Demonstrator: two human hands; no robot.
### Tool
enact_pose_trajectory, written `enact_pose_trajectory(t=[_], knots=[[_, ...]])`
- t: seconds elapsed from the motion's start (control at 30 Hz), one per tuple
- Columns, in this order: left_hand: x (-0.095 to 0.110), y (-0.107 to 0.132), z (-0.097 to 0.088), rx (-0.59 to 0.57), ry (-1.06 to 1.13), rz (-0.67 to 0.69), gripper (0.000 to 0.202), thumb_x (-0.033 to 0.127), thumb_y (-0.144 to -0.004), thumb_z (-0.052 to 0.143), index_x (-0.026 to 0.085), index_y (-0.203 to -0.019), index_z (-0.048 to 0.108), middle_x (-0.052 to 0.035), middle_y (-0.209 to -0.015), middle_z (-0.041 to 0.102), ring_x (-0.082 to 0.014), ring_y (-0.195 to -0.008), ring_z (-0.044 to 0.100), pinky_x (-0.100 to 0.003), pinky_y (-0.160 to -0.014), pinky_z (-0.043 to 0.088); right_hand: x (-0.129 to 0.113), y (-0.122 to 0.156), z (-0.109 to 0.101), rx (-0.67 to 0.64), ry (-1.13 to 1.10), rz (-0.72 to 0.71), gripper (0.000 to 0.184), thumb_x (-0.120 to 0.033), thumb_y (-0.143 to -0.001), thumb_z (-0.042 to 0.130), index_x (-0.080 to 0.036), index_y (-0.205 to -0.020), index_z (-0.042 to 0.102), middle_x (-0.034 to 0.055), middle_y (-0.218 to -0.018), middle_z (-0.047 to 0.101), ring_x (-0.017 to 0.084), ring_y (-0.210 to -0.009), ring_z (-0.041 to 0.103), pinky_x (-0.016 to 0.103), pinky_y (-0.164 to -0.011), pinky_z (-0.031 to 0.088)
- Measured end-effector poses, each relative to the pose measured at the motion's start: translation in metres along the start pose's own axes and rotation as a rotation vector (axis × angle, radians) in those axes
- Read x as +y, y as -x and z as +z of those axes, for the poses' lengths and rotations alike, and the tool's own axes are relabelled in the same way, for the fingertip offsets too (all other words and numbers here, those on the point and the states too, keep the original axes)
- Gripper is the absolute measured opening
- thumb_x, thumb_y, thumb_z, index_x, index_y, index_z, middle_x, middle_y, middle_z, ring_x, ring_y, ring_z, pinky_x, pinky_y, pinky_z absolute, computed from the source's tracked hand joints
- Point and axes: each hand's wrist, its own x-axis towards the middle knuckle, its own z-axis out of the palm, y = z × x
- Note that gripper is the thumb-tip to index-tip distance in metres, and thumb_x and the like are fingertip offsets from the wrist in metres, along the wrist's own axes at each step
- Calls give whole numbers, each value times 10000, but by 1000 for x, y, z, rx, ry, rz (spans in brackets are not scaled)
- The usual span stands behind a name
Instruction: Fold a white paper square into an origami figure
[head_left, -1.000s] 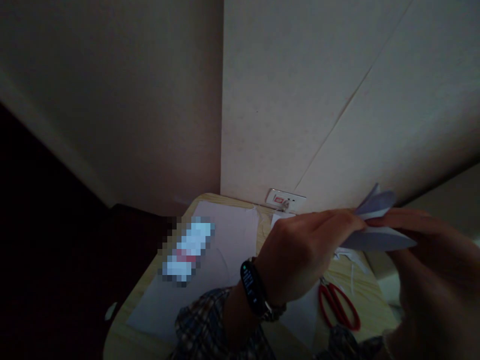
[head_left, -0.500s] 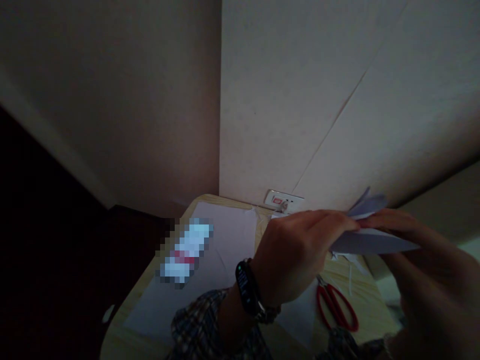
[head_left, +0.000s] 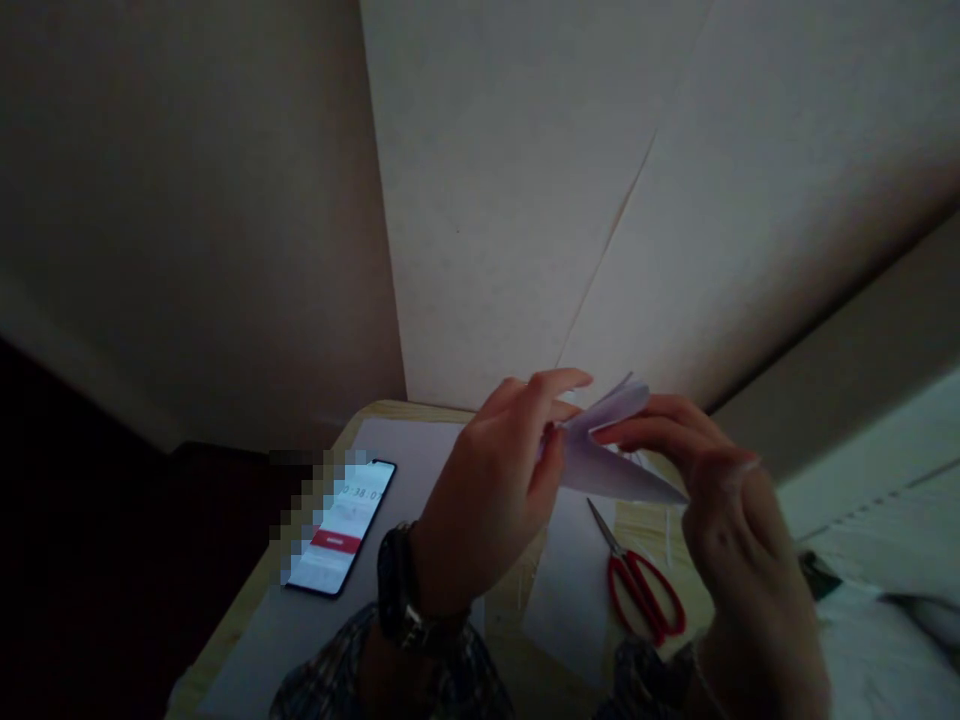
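Observation:
A folded piece of white paper (head_left: 604, 468) is held in the air above the table. My left hand (head_left: 495, 490) pinches its left end between thumb and fingers, with the index finger stretched over the top. From the other side, my right hand (head_left: 739, 520) has its fingers at the gap between the paper's upper flap and lower layer. The right thumb is hidden behind the paper. Below the hands lie red-handled scissors (head_left: 645, 595), blades pointing away, partly over a white paper sheet (head_left: 574, 585).
A lit phone (head_left: 337, 540) lies on a large white sheet (head_left: 247, 650) at the table's left. The pale wooden table (head_left: 517, 665) stands against a wall corner. Small paper strips lie by the scissors. White fabric (head_left: 900, 560) shows at the right.
Both hands and the folded paper have shifted left in view as the camera turned right. The left index finger has lifted, and the paper's fold now faces the right fingers.

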Motion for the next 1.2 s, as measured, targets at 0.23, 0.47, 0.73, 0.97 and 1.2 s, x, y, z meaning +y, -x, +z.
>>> enact_pose_trajectory(t=[0.23, 0.47, 0.73, 0.97, 1.2], knots=[[3, 1, -10, 15, -17, -119, 258, -63, -857, 651, 162, -956, 732, -23, -889, 752, -145, -848, 736, -206, -762, 567, 17, -9, -8, -98, 77, -160, 531, -639, -1053, 389, -270, -980, 763, 27, -1037, 654, 180, -947, 641, 320, -802, 481], [6, -1, -15, 24, -45, -219, 283, -45, -823, 707, 196, -928, 810, -10, -859, 771, -141, -782, 729, -211, -734, 553, 3, -7, 1, -81, 47, -158, 121, -325, -995, 670, -242, -954, 747, -16, -957, 706, 119, -909, 669, 227, -808, 515], [18, 2, -18, 131, 122, -394, 309, 28, -832, 719, 303, -920, 830, 92, -891, 843, -116, -821, 765, -203, -789, 583, -1, -5, -2, -136, 25, -207, 161, -234, -965, 700, -244, -1113, 763, -5, -1119, 772, 134, -1046, 711, 226, -930, 545], [27, 5, -15, 192, 263, -407, 302, 78, -861, 779, 373, -898, 830, 130, -870, 845, -112, -816, 789, -187, -761, 619, -11, 2, -1, -84, -39, -134, 211, -269, -1002, 666, -379, -1139, 782, -88, -1118, 772, 103, -1030, 705, 204, -927, 534], [30, 8, -13, 241, 158, -282, 336, 16, -870, 752, 340, -954, 783, 124, -946, 841, -99, -897, 796, -178, -849, 624, -10, 2, -2, -86, 9, -171, 255, -241, -1006, 642, -370, -1184, 771, -83, -1107, 773, 92, -1013, 704, 185, -921, 536]])
